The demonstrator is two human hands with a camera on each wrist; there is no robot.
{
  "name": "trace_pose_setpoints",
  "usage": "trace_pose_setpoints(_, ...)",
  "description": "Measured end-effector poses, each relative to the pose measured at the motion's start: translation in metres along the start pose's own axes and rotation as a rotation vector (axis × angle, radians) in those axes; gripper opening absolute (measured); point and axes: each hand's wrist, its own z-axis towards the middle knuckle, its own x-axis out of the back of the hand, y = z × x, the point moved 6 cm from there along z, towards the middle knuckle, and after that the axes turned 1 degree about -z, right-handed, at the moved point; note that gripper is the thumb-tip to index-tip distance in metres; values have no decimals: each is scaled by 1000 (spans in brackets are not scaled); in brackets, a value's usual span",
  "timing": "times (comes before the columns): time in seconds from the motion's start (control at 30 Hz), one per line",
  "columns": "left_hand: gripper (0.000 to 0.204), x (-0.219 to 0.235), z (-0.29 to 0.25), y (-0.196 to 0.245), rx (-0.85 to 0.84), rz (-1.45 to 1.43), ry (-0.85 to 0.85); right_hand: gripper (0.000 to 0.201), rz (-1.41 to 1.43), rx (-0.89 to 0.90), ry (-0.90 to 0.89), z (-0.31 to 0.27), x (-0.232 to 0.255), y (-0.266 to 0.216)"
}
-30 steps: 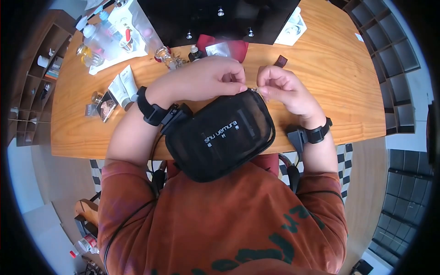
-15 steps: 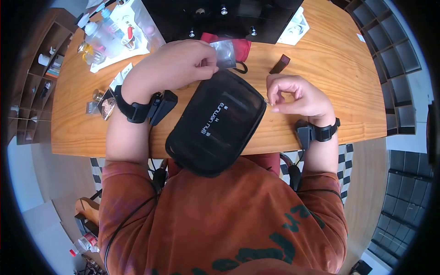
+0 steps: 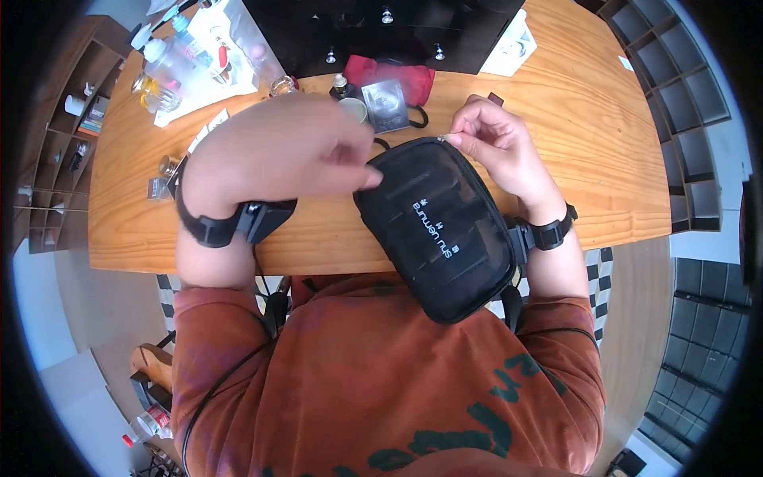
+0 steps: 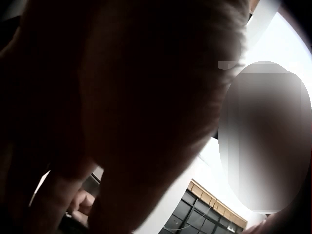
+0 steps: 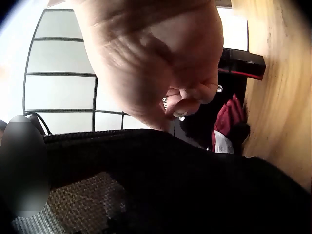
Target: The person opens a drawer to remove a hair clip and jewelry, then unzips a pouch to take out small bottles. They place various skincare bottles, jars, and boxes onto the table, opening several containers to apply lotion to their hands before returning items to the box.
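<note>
A black mesh zip pouch (image 3: 441, 230) with white lettering stands tilted between both hands, over the table's front edge and the person's lap. My right hand (image 3: 493, 147) pinches the zipper pull (image 3: 443, 138) at its top edge with thumb and forefinger. In the right wrist view, the dark pouch edge (image 5: 112, 136) runs below that hand. My left hand (image 3: 278, 155), blurred, is at the pouch's upper left corner, its thumb tip overlapping the edge. The left wrist view shows this hand dark and close, with a gap between thumb and fingers.
A black drawer cabinet (image 3: 358, 36) stands at the back. Before it lie a red cloth (image 3: 389, 75), a clear packet (image 3: 385, 103), a black hair tie (image 3: 419, 117) and a small dark bottle (image 3: 341, 86). Several pump bottles (image 3: 163, 60) fill a white tray at the left.
The pouch has turned and shifted right, its lettering now slanting the other way. My left hand has left its earlier hold and come lower; my right hand has moved up along the pouch's top.
</note>
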Motion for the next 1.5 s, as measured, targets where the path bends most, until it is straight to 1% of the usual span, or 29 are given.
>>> trace_pose_setpoints(0.03, 21, -5, 6, -1, 1, -1, 0, 7, 27, 11, -7, 0, -3, -1)
trace_pose_setpoints(0.1, 23, -4, 25, -1, -168, -126, 386, 7, 52, 22, -14, 1, -7, -3)
trace_pose_setpoints(0.13, 23, -15, 37, -4, -168, -126, 387, 6, 89, 28, -12, 1, -8, -3)
trace_pose_setpoints(0.2, 21, -28, 51, -1, -355, -322, 459, 7, 125, 32, -9, 1, -8, -2)
trace_pose_setpoints(0.3, 18, -39, 62, 1, -357, -238, 398, 7, 131, 12, -18, 1, -7, -1)
trace_pose_setpoints(0.4, 18, -36, 60, -1, -313, -280, 361, 7, 148, -33, -74, 0, -6, -7)
trace_pose_setpoints(0.53, 17, -29, 51, -5, -298, -173, 391, 8, 23, -48, -231, -6, -2, -16)
trace_pose_setpoints(0.57, 16, -28, 50, -9, -245, -164, 374, 11, -22, -72, -287, -8, -1, -17)
trace_pose_setpoints(0.6, 15, -26, 48, -13, -194, -154, 357, 11, -22, -72, -287, -9, 4, -19)
trace_pose_setpoints(0.63, 15, -20, 43, -13, -195, -153, 357, 11, -41, -63, -358, -10, 5, -20)
trace_pose_setpoints(0.67, 14, -15, 38, -14, -147, -107, 319, 12, -59, -55, -428, -11, 5, -21)
trace_pose_setpoints(0.7, 13, -12, 34, -17, -100, -61, 282, 15, -68, -32, -454, -11, 6, -25)
trace_pose_setpoints(0.73, 13, -8, 29, -20, -101, -60, 281, 15, -68, -32, -452, -11, 9, -25)
trace_pose_setpoints(0.8, 13, -2, 21, -31, -34, -26, 275, 14, -54, 7, -494, -15, 16, -28)
trace_pose_setpoints(0.83, 12, 1, 16, -33, -85, -13, 316, 14, -54, 6, -493, -16, 20, -28)
trace_pose_setpoints(0.87, 12, 4, 12, -35, -86, -14, 315, 14, -44, 21, -481, -17, 24, -29)
trace_pose_setpoints(0.93, 12, 7, 8, -48, 100, -10, 190, 14, -35, 35, -467, -17, 26, -31)
trace_pose_setpoints(0.97, 13, 8, 8, -51, 127, 11, 141, 13, -73, 31, -419, -15, 28, -30)
trace_pose_setpoints(1.03, 15, 6, 3, -58, 93, -37, 111, 11, -109, 28, -372, -14, 28, -29)
trace_pose_setpoints(1.1, 18, 5, 1, -56, 60, -84, 81, 8, 17, -82, -212, -10, 31, -17)
trace_pose_setpoints(1.13, 18, 0, 1, -47, -11, -201, -53, 8, 17, -82, -212, -9, 28, -14)
trace_pose_setpoints(1.17, 19, -4, 1, -36, -82, -319, -188, 8, 23, -72, -156, -7, 28, -12)
trace_pose_setpoints(1.2, 19, -2, 3, -29, -82, -320, -189, 8, 28, -62, -100, -5, 28, -9)
trace_pose_setpoints(1.27, 23, -9, 8, -10, -80, -370, -340, 9, 23, -39, -80, -3, 22, -4)
trace_pose_setpoints(1.3, 24, -10, 13, -10, -67, -350, -295, 9, 18, -14, -61, -2, 19, -3)
trace_pose_setpoints(1.33, 24, -19, 21, -10, -67, -350, -295, 9, 18, -15, -61, -1, 14, -2)
trace_pose_setpoints(1.4, 23, -23, 45, -13, -175, -449, 59, 9, 42, 1, 0, -1, 9, -3)
trace_pose_setpoints(1.43, 23, -35, 54, -13, -175, -450, 59, 9, 42, -1, -1, 0, 5, -3)
trace_pose_setpoints(1.5, 20, -39, 67, -11, -218, -494, 295, 9, 64, -10, 19, -1, 2, -4)
